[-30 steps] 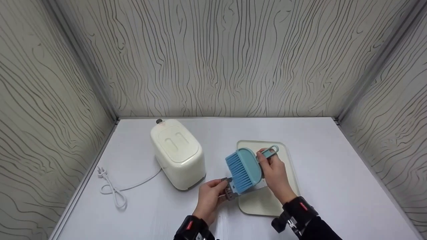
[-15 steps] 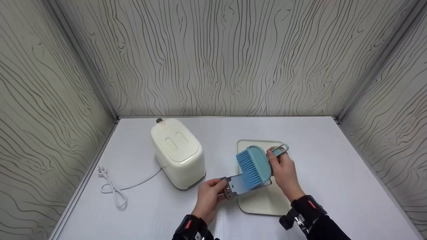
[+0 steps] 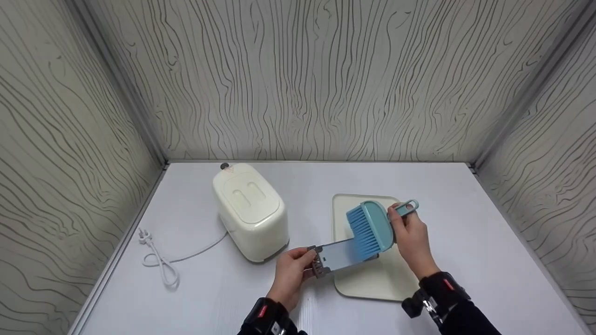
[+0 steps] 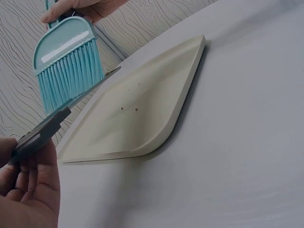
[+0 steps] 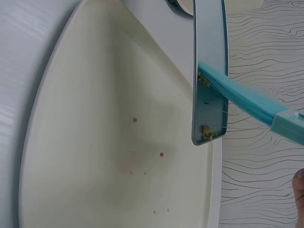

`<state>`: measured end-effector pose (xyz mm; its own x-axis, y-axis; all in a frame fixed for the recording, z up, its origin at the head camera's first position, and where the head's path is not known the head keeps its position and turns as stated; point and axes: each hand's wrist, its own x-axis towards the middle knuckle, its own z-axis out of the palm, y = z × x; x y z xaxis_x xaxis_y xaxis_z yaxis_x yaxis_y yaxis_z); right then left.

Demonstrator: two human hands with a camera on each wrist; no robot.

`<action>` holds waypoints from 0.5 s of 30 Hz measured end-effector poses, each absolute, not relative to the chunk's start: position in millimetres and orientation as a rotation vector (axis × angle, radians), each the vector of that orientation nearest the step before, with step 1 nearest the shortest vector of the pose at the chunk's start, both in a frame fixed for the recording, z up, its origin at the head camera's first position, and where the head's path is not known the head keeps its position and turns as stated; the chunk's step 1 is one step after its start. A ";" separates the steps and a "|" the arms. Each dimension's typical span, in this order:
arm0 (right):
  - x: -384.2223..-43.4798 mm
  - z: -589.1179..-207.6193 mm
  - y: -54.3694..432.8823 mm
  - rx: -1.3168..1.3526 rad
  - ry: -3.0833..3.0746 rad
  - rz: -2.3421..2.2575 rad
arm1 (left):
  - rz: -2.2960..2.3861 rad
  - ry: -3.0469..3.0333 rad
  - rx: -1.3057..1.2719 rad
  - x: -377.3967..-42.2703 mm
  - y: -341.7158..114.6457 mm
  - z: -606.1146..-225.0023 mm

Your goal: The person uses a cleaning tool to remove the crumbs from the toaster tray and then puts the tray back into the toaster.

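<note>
My left hand [image 3: 289, 277] pinches the dark end of a flat metal crumb tray [image 3: 337, 256], held over the left part of a cream serving tray [image 3: 368, 286]. My right hand [image 3: 412, 239] grips the handle of a light blue hand brush [image 3: 379, 225]. Its bristles [image 5: 242, 97] bend against the crumb tray's surface near the far end. Brown crumbs [image 5: 207, 133] lie at that end, beyond the bristles. A few small crumbs [image 4: 136, 109] are scattered on the cream tray. In the left wrist view, the crumb tray [image 4: 76, 100] shows nearly edge-on.
A cream toaster [image 3: 251, 209] with a lid over its top stands to the left. Its white cord [image 3: 200, 253] runs to a plug [image 3: 145, 236] at the table's left side. Wood-patterned panels [image 3: 298, 83] enclose the white table [image 3: 209, 298] at back and sides.
The brush has swept to the right along the crumb tray, from near the left hand to the far end, uncovering the metal. The left hand has stayed almost still.
</note>
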<state>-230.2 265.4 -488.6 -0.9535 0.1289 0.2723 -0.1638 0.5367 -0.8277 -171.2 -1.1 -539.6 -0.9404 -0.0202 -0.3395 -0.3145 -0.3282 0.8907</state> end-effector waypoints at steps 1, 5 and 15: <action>-230.3 -488.4 266.7 0.035 -2.470 1.365 | 2.383 1.703 -0.429 -171.4 -1.1 -539.7; -230.5 -488.2 271.3 0.066 -2.454 1.317 | 2.380 1.703 -0.433 -172.0 -2.0 -540.5; -230.3 -490.6 277.4 0.140 -2.451 1.171 | 2.374 1.690 -0.459 -172.4 -3.9 -542.1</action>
